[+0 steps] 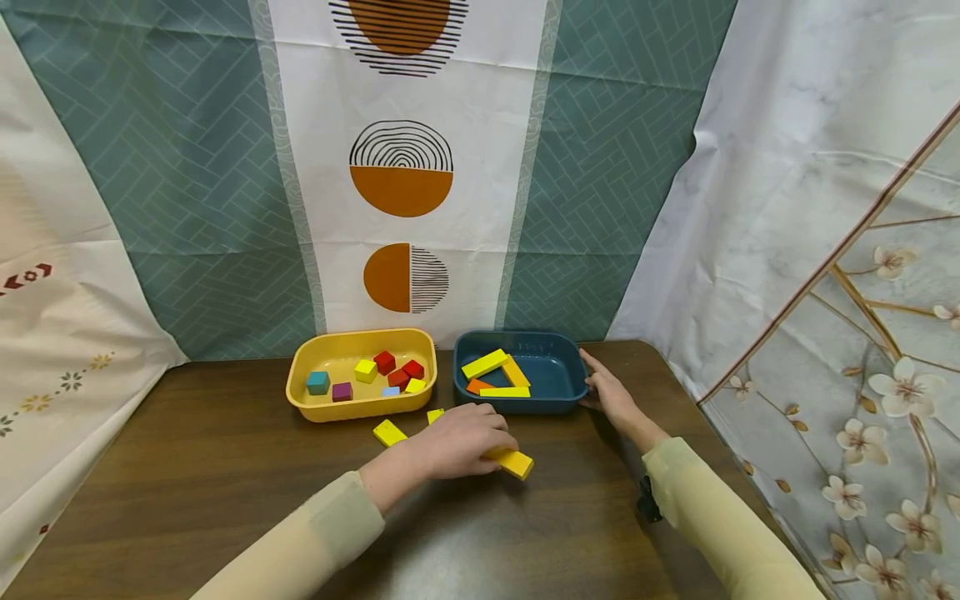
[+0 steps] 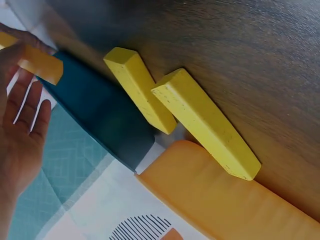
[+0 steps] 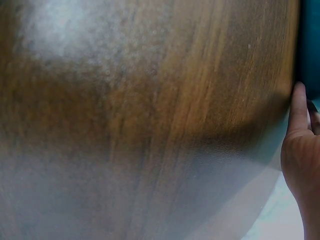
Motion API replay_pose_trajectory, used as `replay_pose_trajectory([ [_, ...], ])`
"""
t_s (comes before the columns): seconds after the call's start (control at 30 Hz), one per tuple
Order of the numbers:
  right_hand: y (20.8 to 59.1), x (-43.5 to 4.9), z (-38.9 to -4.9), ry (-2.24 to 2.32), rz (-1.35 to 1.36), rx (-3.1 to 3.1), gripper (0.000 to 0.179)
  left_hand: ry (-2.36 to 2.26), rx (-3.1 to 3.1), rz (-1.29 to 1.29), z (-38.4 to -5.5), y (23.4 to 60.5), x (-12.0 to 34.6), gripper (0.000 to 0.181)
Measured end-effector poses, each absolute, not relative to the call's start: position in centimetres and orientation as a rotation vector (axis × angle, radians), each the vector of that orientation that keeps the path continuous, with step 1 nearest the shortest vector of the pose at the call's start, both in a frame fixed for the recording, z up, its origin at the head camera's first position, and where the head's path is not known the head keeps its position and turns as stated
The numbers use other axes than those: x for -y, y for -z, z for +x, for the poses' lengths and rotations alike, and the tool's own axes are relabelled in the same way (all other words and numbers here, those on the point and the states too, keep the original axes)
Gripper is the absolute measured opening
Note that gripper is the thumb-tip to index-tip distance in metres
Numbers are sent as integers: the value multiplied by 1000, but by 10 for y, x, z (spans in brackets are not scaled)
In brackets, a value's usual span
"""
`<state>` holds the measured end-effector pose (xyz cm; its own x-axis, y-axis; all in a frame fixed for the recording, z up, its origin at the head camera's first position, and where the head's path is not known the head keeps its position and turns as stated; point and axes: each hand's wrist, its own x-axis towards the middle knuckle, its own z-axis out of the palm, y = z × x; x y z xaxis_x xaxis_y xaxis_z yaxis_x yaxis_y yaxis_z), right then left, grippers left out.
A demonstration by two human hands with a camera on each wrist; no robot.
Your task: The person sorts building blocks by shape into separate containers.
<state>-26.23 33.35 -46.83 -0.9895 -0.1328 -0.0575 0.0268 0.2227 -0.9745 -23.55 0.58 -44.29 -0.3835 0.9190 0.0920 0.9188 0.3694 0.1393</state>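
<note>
My left hand (image 1: 467, 440) pinches a yellow-orange block (image 1: 516, 463) just in front of the blue bin (image 1: 558, 407). In the left wrist view, one end of that block sticks out past the thumb, and the other fingers are extended. Beyond my left hand two yellow blocks (image 2: 140, 92) lie on the table, one partly hidden by the hand in the head view. My right hand (image 1: 617, 402) rests with extended fingers against the right outer side of the blue bin. Inside the bin lie yellow blocks (image 1: 484, 364), a yellow-orange block (image 1: 517, 372) and an orange block (image 1: 477, 386).
A yellow bin (image 1: 360, 408) stands left of the blue bin, holding several small cubes, among them a teal cube (image 1: 318, 382) and a purple cube (image 1: 342, 392). Both bins sit at the back of the wooden table (image 1: 187, 483), before a hanging patterned cloth (image 1: 480, 275).
</note>
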Motion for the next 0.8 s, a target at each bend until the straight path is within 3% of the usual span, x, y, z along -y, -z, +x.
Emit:
replay_pose_trajectory([
  [0.8,468,-332,-263,1900,-53,-2336,65,-666,-2640,1598,-235,425,-5,38],
])
